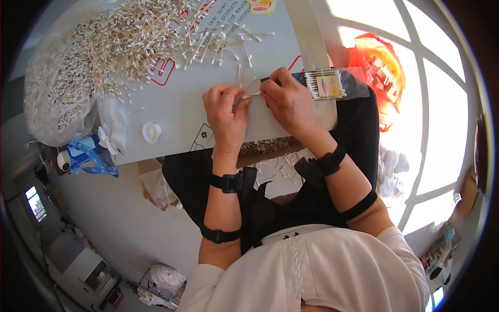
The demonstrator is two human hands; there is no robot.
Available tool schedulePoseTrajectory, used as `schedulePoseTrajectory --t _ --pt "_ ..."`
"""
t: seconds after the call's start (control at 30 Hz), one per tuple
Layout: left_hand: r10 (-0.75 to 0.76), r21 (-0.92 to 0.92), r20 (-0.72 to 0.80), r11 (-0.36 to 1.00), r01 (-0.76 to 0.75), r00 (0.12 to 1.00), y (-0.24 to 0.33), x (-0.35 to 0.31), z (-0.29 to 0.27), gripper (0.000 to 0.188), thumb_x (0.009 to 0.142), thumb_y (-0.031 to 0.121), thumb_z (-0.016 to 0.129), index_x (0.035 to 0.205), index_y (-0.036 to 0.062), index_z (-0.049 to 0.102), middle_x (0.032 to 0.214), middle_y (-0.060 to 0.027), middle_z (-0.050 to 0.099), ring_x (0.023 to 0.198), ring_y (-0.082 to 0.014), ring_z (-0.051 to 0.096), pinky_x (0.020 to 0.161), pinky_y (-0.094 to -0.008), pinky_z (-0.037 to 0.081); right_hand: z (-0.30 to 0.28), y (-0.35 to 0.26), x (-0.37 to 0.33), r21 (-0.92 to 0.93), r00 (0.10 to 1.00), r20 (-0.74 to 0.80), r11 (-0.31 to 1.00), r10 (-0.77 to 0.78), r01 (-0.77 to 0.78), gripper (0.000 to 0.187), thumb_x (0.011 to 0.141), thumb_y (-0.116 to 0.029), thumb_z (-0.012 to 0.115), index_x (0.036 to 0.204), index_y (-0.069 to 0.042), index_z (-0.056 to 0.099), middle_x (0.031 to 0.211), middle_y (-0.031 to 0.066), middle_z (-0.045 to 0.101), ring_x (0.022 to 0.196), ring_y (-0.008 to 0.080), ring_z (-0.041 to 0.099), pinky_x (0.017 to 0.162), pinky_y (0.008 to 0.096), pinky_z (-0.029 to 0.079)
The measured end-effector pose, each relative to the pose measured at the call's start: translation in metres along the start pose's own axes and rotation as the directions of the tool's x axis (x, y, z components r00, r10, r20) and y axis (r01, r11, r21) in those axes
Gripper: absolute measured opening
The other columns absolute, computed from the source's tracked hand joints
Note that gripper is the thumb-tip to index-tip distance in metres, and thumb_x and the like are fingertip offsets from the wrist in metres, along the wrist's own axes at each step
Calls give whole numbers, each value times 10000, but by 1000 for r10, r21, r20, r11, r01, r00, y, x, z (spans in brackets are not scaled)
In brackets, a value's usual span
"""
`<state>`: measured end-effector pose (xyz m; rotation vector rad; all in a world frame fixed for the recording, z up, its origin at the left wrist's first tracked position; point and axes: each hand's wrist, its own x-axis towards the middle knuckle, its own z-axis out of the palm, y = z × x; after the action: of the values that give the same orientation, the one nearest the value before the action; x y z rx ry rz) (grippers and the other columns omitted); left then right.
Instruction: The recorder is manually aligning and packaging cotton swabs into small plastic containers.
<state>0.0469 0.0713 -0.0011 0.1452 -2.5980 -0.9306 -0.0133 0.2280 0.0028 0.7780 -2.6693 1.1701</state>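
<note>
My left hand (226, 110) is closed at the table's near side, thumb and fingers pinched on cotton swabs (251, 95) whose tips stick out to the right. Facing it, my right hand (289, 101) has its fingertips pinched together at the other end of a swab. A few more swabs (239, 76) lie or lean just beyond the fingers. Beside my right hand, a flat pack of cotton swabs (325, 85) with a yellow label sits in a row, partly on a clear plastic sleeve (357, 83) that overhangs the table's right edge.
A big heap of loose cotton swabs (130, 44) spills from a clear bag (39, 99) at the far left. A small white cup (151, 132) stands near the front edge. An orange-red plastic bag (382, 73) is off to the right. Swabs also lie in a box (275, 174) below the table edge.
</note>
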Motion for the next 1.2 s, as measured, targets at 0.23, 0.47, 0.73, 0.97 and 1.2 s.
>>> schedulePoseTrajectory --t 0.23,0.47,0.73,0.97,1.2 --pt "-294 -315 -117 917 245 949 -1 1 -13 284 722 -2 736 984 32 632 1038 -100 610 959 -268 569 795 -374 483 -5 3 0 74 1000 -13 997 7 -6 116 773 -47 719 859 -91 656 901 54 590 747 274 642 627 379 518" --pt "-237 51 123 971 232 964 -6 50 -12 126 758 70 722 874 51 677 894 -89 657 865 -271 621 724 -382 497 -5 4 -1 102 1000 -9 995 -10 11 135 721 -16 698 818 -94 646 879 63 575 772 275 642 625 389 521" --pt "-226 72 261 974 214 938 -9 86 -14 114 756 127 738 715 44 671 710 -91 654 686 -290 629 625 -410 497 -14 0 -2 207 993 95 977 -70 49 79 743 -36 697 738 -98 646 865 54 579 722 279 639 609 386 511" --pt "-146 106 385 988 113 911 2 80 -11 94 766 103 740 791 30 687 798 -87 669 743 -247 640 680 -349 505 -11 4 -3 203 994 95 978 -59 39 73 751 -52 691 725 -92 635 874 53 576 722 280 635 601 394 502" --pt "-282 -106 242 943 314 928 -29 54 -37 113 803 -30 648 902 6 688 840 -96 647 736 -189 625 709 -301 510 -17 3 -4 219 990 138 976 -16 -14 179 707 -11 730 845 -57 626 934 76 588 751 286 643 652 362 517"
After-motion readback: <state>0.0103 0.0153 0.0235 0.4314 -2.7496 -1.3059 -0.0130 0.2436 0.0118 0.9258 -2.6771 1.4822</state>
